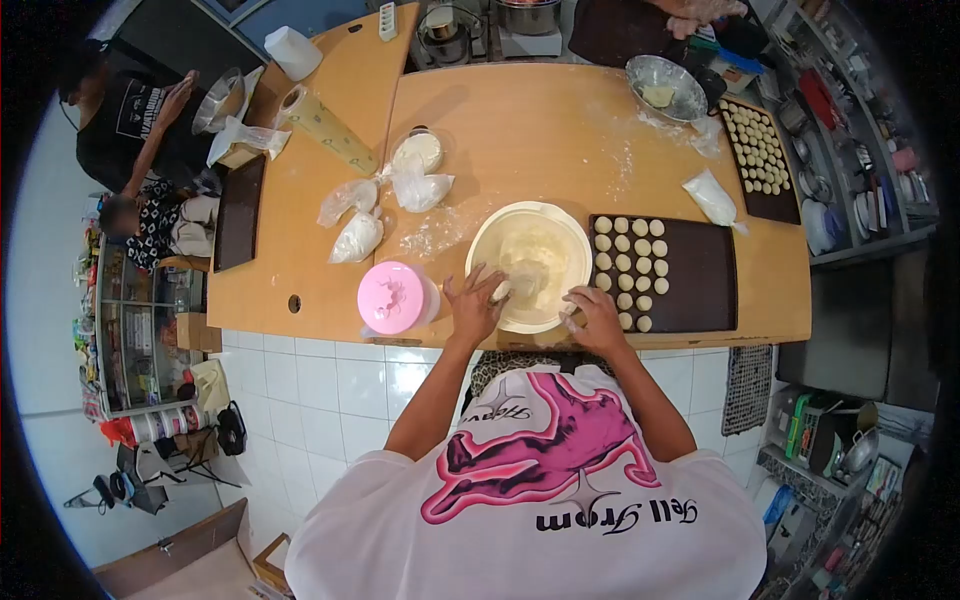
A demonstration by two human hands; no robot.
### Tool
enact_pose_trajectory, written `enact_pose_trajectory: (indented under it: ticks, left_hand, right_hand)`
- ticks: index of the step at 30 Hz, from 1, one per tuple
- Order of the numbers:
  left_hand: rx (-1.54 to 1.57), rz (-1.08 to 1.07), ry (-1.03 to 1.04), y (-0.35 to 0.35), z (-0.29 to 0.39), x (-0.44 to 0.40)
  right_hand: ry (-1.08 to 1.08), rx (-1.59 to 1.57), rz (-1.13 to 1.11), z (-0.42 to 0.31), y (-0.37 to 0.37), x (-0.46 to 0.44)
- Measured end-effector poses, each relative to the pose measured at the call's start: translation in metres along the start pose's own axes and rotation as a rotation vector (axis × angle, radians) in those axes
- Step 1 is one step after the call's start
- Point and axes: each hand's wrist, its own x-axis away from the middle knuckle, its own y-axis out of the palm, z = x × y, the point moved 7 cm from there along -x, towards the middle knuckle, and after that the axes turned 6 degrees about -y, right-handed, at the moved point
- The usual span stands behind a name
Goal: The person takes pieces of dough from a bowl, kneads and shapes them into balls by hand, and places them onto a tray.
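A cream-coloured bowl (578,232) stands at the table's front edge, with pale dough or flour smeared inside. At its left rim, my left hand (473,303) pinches a small dough ball (501,291) between thumb and fingers. My right hand (596,320) is at the bowl's right rim, fingers bent but apart, their tips dusted pale; I make out nothing held in it. Close by on the right lies a dark baking tray (700,280) with rows of round dough balls (623,263) on its left part.
Left of the bowl are a pink-lidded container (392,298) and several bags of white powder (357,238). A patterned roll (330,130) lies behind them. Further off are a metal bowl (683,78), a second filled tray (757,150) and a seated person (150,130).
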Motion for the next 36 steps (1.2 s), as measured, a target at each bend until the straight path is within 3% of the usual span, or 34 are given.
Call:
enact_pose_trajectory:
  ticks: [8,11,14,17,26,33,36]
  left_hand:
    - [0.184,0.097,0.126,-0.015,0.031,-0.009]
    - [0.303,-0.025,0.067,-0.015,0.043,-0.013]
    - [0.675,0.077,-0.028,0.016,0.03,-0.014]
    - [0.697,0.047,-0.235,0.016,0.034,-0.019]
    - [0.69,0.043,-0.425,0.028,0.016,-0.031]
    - [0.847,0.069,-0.232,0.013,0.026,-0.036]
    - [0.805,-0.049,-0.194,0.023,0.02,-0.035]
  right_hand:
    - [-0.114,-0.005,-0.186,-0.003,0.004,-0.002]
    - [-0.108,-0.004,-0.245,0.018,0.015,0.0]
    - [-0.095,0.017,-0.247,0.017,0.01,-0.002]
    - [-0.08,0.031,-0.313,0.016,0.007,-0.004]
    - [-0.025,0.025,-0.434,0.03,0.012,-0.013]
    - [-0.031,0.055,-0.491,0.032,0.014,-0.013]
    - [-0.029,0.03,-0.521,0.033,0.019,-0.011]
